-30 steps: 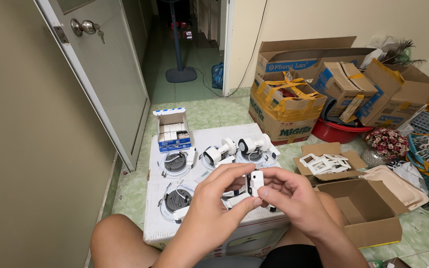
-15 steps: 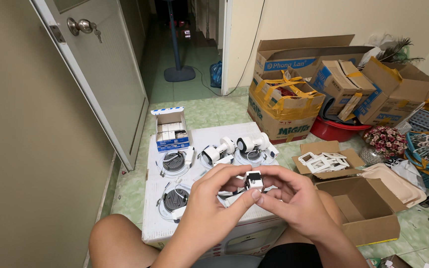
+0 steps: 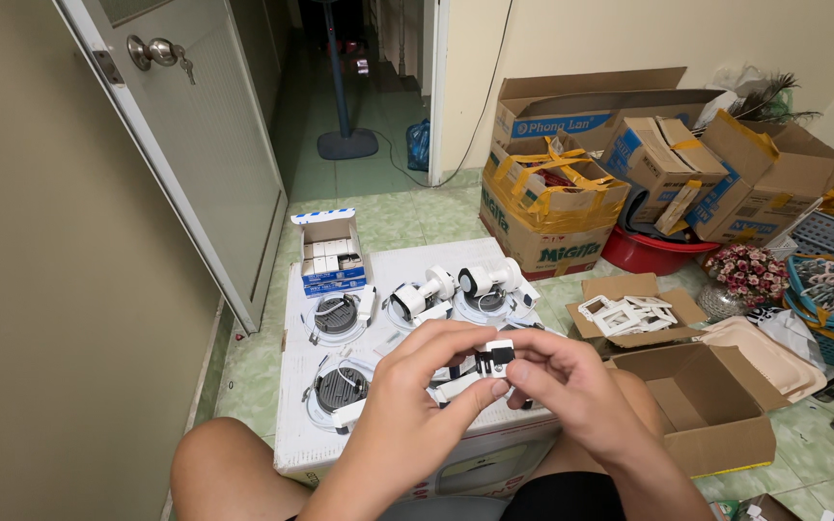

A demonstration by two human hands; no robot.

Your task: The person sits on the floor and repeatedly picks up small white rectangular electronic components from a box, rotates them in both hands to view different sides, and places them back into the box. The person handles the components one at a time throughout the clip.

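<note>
Both hands meet over a flat white box point(image 3: 291, 439) that serves as a work surface between my knees. My left hand point(image 3: 422, 391) and my right hand point(image 3: 562, 381) pinch a small white and black plastic part point(image 3: 494, 357) together between the fingertips. Under the hands lies another white piece point(image 3: 456, 388). On the box stand two round white light fittings point(image 3: 338, 316) with dark centres, a second of them point(image 3: 338, 391) nearer me, and two white spot heads point(image 3: 417, 297) on round bases further back.
A small open carton of boxed parts point(image 3: 330, 256) stands at the box's far left corner. An open empty cardboard box point(image 3: 711, 405) sits right of my knee, with a tray of white plastic frames point(image 3: 629, 314) behind it. Stacked cartons point(image 3: 571, 183) line the wall. An open door point(image 3: 195, 145) is at left.
The small part has turned in my fingers from upright to lying sideways, and both hands have closed in more tightly around it. The view has shifted slightly.
</note>
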